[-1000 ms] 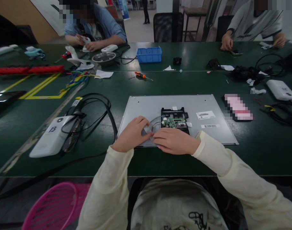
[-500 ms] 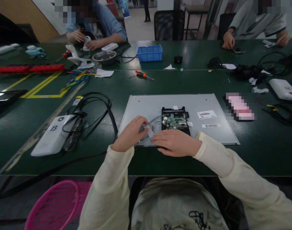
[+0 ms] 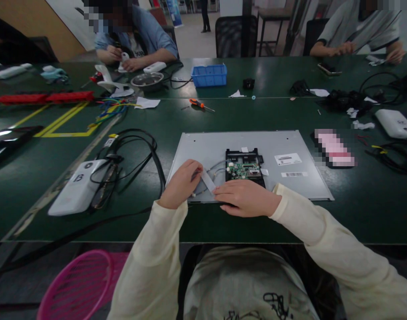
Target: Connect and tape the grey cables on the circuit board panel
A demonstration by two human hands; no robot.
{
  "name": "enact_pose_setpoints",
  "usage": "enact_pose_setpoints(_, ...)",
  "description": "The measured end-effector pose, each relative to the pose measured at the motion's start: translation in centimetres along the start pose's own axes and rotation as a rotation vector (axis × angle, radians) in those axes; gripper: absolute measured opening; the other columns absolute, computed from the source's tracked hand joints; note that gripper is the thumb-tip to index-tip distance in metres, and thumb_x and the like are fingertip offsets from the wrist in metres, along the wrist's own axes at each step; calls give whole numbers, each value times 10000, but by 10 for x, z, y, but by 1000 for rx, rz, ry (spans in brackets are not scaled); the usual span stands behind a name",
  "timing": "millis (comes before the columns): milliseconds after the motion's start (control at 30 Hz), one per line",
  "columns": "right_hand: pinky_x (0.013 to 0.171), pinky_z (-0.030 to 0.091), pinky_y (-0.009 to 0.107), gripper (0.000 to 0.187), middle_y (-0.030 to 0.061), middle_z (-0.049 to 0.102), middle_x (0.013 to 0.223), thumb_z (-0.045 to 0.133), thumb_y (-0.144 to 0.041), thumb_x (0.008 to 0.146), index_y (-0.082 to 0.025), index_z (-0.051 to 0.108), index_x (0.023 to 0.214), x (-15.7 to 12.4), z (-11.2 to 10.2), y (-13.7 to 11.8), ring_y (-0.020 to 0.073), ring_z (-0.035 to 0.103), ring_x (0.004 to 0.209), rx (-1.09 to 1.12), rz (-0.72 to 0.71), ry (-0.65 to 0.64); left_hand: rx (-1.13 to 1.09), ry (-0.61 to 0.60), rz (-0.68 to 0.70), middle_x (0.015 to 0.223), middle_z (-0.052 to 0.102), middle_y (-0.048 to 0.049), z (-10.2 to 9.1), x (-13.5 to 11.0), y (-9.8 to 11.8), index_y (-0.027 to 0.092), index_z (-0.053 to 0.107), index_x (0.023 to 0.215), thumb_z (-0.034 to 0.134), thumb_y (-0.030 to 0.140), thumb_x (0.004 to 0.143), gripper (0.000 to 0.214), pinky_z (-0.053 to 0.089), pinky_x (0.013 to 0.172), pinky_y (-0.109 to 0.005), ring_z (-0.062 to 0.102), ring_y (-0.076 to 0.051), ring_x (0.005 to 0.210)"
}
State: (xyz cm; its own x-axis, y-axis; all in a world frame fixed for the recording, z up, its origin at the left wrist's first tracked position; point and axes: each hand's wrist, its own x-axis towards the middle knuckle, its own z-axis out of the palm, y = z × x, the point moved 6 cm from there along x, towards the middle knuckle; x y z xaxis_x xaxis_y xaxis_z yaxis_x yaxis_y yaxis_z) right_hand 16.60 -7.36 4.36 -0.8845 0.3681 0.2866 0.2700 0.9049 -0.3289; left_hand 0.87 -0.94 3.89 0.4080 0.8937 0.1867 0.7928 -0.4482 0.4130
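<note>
A whitish strip of tape (image 3: 209, 181) slants between my hands over the grey metal panel (image 3: 203, 144). My left hand (image 3: 182, 183) pinches its upper end, with thumb and fingers closed. At the lower end, the fingers of my right hand (image 3: 245, 197) are pressed together on the strip; the thumb is hidden. Grey cables (image 3: 218, 167) run beneath the strip to a green circuit board (image 3: 243, 170) in a black frame (image 3: 231, 154) on the panel. My right hand covers the frame's near edge.
A white power bank (image 3: 77, 186) with black cables lies left, and a phone (image 3: 335, 149) lies right of the panel. Beyond are an orange screwdriver (image 3: 197, 103), a blue basket (image 3: 209, 76) and a metal bowl (image 3: 147, 81). Two people sit across the table.
My left hand has shifted slightly left and up, and more of the strip shows between my hands. My right hand is almost still. The person at right has lifted a hand off a phone.
</note>
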Motion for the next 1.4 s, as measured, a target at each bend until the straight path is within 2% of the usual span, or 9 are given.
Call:
enact_pose_setpoints(233, 975, 475, 392, 281, 126, 646, 1222, 462, -249, 943, -134, 619, 1146, 1, -1, 1, 205, 595, 1119, -31, -19, 29, 53, 36, 2, 993, 583, -68, -4, -2, 4, 174, 571, 977, 423, 170, 881, 176, 468, 865, -357, 573, -201, 937)
enact_pose_setpoints(400, 979, 483, 401, 277, 134, 656, 1194, 456, -229, 944, -125, 619, 1143, 0, -13, 0, 208, 602, 1108, -63, -1, 162, 43, 261, -12, 1069, 596, -69, -20, -14, 11, 181, 560, 1095, 455, 211, 903, 221, 475, 910, -348, 594, -186, 966)
enact_pose_setpoints(500, 1000, 477, 405, 286, 124, 664, 1186, 445, -233, 950, -125, 623, 1146, -4, -26, 4, 206, 606, 1110, -84, 57, 265, 79, 316, 37, 1059, 612, -71, -22, -27, 24, 186, 573, 1079, 481, 241, 910, 200, 466, 931, -348, 585, -197, 1014)
enact_pose_setpoints(667, 984, 496, 391, 279, 102, 684, 1154, 442, -220, 948, -152, 629, 1144, -13, -42, 16, 196, 617, 1099, -79, 161, 437, 252, 170, 123, 1115, 622, -91, -6, -42, 53, 191, 571, 1124, 546, 295, 893, 255, 454, 906, -395, 568, -241, 1050)
enact_pose_setpoints(867, 959, 505, 395, 280, 93, 693, 1128, 430, -223, 947, -171, 649, 1115, -21, -51, 31, 203, 626, 1080, -83, 266, 482, 464, 23, 145, 1018, 648, -90, 6, -37, 70, 186, 609, 1031, 484, 190, 906, 177, 437, 803, -390, 588, -243, 953)
enact_pose_setpoints(1000, 940, 500, 428, 302, 103, 686, 1138, 432, -243, 939, -179, 647, 1141, -35, -64, 52, 239, 630, 1063, -85, 422, 465, 517, 23, 113, 914, 665, -82, -3, -31, 63, 195, 640, 933, 440, 180, 919, 201, 421, 777, -391, 602, -238, 877)
enact_pose_setpoints(1133, 914, 502, 440, 303, 87, 691, 1123, 460, -265, 920, -201, 650, 1146, -60, -74, 77, 254, 638, 1039, -54, 574, 437, 483, 94, 34, 919, 685, -78, -19, -24, 42, 202, 662, 903, 443, 212, 916, 220, 422, 799, -396, 618, -245, 892)
enact_pose_setpoints(1267, 901, 504, 412, 290, 75, 691, 1130, 480, -264, 901, -205, 663, 1118, -83, -79, 91, 245, 636, 1047, -42, 635, 424, 423, 41, -7, 921, 703, -68, -23, -18, 19, 206, 678, 908, 456, 229, 898, 223, 431, 819, -401, 639, -252, 896)
enact_pose_setpoints(1400, 878, 511, 406, 291, 74, 686, 1138, 506, -279, 888, -205, 660, 1124, -100, -79, 99, 238, 642, 1016, -17, 692, 404, 379, 29, -17, 1011, 699, -72, -22, -18, 15, 201, 659, 1001, 483, 282, 897, 221, 435, 862, -407, 634, -256, 954)
